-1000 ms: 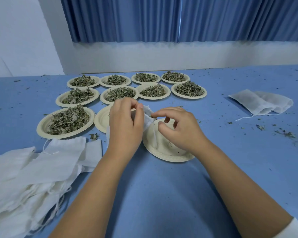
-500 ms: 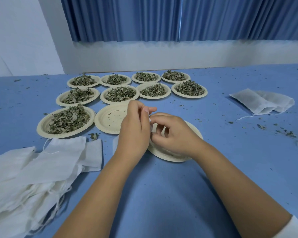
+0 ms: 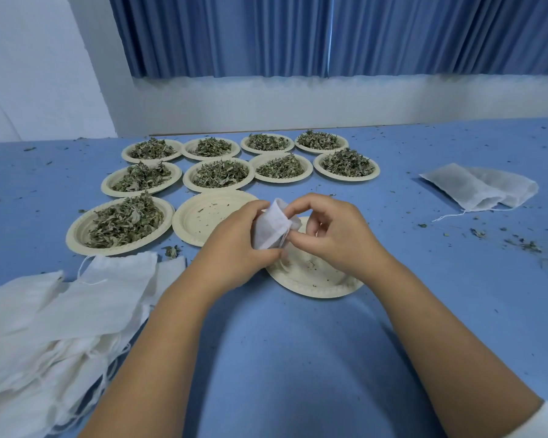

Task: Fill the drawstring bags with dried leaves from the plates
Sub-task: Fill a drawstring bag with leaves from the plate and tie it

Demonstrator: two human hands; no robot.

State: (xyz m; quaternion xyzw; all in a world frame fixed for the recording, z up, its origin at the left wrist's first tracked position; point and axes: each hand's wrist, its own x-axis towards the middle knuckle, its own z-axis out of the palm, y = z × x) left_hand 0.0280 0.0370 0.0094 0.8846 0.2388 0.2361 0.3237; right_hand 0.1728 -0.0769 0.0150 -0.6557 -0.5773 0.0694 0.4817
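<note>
My left hand (image 3: 234, 245) grips a small white drawstring bag (image 3: 271, 224) over an emptied paper plate (image 3: 314, 279). My right hand (image 3: 336, 235) pinches the bag's gathered neck and string from the right. A second emptied plate (image 3: 203, 216) lies just left of the hands. Several plates heaped with dried leaves stand behind, the nearest one (image 3: 121, 222) at the left. A pile of flat white bags (image 3: 45, 317) lies at the near left.
Filled bags (image 3: 481, 188) lie at the right on the blue table (image 3: 298, 358). Leaf crumbs (image 3: 519, 245) are scattered at the right. A blue curtain and white wall stand behind the table's far edge.
Both hands have lifted the bag a little, and its white cloth now shows bunched between them. My right hand has shifted from the plate up to the bag's neck.
</note>
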